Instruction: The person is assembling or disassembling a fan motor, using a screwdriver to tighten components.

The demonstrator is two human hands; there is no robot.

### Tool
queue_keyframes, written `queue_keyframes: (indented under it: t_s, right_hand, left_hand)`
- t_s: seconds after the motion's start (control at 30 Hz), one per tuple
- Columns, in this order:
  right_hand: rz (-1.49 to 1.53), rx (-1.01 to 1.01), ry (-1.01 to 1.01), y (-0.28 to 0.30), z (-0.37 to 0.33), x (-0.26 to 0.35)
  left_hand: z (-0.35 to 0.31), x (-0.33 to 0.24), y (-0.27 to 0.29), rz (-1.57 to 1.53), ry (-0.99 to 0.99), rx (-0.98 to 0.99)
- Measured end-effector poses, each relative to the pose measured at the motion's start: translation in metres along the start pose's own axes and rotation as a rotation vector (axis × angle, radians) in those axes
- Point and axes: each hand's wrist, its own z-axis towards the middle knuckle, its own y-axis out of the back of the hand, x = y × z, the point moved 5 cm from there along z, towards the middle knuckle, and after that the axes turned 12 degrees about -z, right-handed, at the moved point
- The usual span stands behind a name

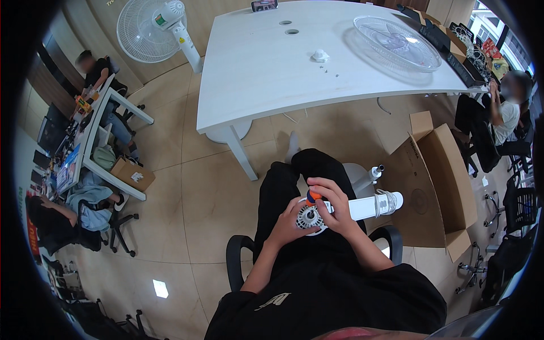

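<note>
In my lap lies a white fan motor head [309, 216] with a slotted round face and a shaft at its centre. My left hand [288, 225] is closed round its left rim. The fingers of my right hand [334, 204] are wrapped about a screwdriver [313, 196] with an orange and dark handle, held over the motor's upper edge. Its tip is hidden. From the motor a white fan neck [364, 207] runs right across my thigh, a white cord [385, 203] wound round its far end. Beyond it stands a white base [356, 174] with a short tube [375, 173].
Ahead is a white table [255, 85] bearing a clear fan guard [396, 44], a small white part [320, 55] and several tiny screws [326, 71]. An opened cardboard box [419, 192] stands at my right. An assembled fan [150, 28] is far left. Other people sit on both sides.
</note>
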Motion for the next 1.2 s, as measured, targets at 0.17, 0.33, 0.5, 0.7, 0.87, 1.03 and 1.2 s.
queue_keyframes:
  t_s: [0.17,0.33,0.5,0.7,0.87,1.03,1.2]
  right_hand:
    - [0.0,-0.025,-0.041,-0.0034,-0.0003,0.0007]
    - [0.006,0.001,-0.072,-0.0061,-0.0038,-0.0021]
    - [0.014,-0.005,-0.027,-0.0022,0.0022,0.0017]
    - [0.074,0.049,-0.051,-0.0038,-0.0004,0.0007]
    - [0.098,0.0,-0.059,-0.0055,0.0013,-0.0002]
    - [0.08,-0.008,-0.085,-0.0042,0.0006,-0.0047]
    - [0.077,0.01,-0.065,0.0005,0.0036,0.0023]
  left_hand:
    - [-0.0009,-0.001,0.0008,0.01,0.016,-0.004]
    - [0.0002,-0.0019,0.0001,-0.012,0.025,0.004]
    - [0.0012,0.0012,-0.0013,-0.003,0.024,0.016]
    - [-0.0007,-0.0004,0.0001,0.031,0.013,-0.004]
    - [0.0,0.0054,-0.0012,0.027,0.001,0.008]
    - [0.0015,0.0045,-0.0015,0.044,-0.017,0.004]
    - [-0.0009,0.0047,-0.0012,0.036,-0.003,0.001]
